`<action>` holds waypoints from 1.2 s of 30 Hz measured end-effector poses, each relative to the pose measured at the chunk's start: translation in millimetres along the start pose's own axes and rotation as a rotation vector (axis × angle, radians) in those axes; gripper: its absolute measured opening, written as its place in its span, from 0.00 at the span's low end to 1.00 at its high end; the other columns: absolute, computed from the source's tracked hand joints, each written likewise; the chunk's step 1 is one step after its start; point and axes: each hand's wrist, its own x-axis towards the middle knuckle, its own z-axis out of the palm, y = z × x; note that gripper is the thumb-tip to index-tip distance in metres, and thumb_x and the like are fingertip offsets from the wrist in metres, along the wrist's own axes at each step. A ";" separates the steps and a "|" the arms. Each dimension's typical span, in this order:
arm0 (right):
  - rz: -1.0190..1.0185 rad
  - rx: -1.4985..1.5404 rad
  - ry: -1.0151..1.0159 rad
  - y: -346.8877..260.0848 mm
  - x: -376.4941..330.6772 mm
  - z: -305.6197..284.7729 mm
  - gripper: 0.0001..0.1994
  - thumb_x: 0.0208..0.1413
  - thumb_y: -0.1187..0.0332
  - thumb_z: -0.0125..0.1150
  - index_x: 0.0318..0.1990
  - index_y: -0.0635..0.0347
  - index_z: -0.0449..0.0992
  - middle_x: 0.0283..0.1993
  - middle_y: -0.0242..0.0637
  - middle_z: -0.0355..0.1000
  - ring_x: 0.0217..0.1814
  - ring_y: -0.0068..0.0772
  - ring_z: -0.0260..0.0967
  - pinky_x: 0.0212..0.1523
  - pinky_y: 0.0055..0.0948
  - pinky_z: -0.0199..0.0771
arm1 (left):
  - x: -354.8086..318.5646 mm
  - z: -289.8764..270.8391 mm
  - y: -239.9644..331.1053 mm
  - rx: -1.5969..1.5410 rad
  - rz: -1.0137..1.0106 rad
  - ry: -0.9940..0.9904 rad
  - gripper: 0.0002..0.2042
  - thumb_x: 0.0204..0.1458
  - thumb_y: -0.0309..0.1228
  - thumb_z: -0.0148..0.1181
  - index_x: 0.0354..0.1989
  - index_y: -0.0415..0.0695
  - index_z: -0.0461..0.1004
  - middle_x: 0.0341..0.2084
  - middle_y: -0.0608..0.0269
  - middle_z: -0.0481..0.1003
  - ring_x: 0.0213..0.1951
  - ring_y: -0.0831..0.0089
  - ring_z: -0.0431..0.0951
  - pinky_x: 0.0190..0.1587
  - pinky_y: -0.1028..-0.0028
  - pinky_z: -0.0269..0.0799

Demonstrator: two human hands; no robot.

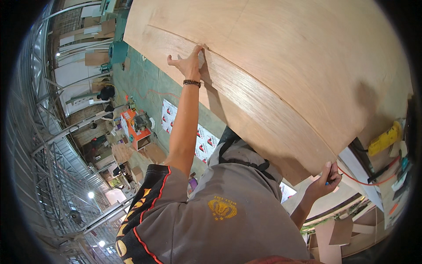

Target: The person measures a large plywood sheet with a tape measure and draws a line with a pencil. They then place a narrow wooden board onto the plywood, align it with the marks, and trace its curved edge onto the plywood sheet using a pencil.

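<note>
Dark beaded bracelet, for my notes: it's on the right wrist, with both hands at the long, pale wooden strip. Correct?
No: the head view shows the bracelet on the left wrist. The left hand and right hand are at the strip.

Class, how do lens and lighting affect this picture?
Head view: the fisheye makes the wooden strip look bowed and the corners black; head view: a dark shadow falls beside the left hand, and a lamp glares at lower left.
</note>
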 end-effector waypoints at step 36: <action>-0.070 0.268 -0.042 25.8 4.7 -13.3 0.21 0.60 0.82 0.69 0.36 0.55 0.56 0.55 0.56 0.79 0.51 0.30 0.79 0.51 0.26 0.79 | -7.6 -1.7 -1.7 0.157 -0.031 -0.054 0.55 0.34 0.47 0.82 0.70 0.36 0.57 0.55 0.44 0.72 0.50 0.54 0.80 0.46 0.58 0.84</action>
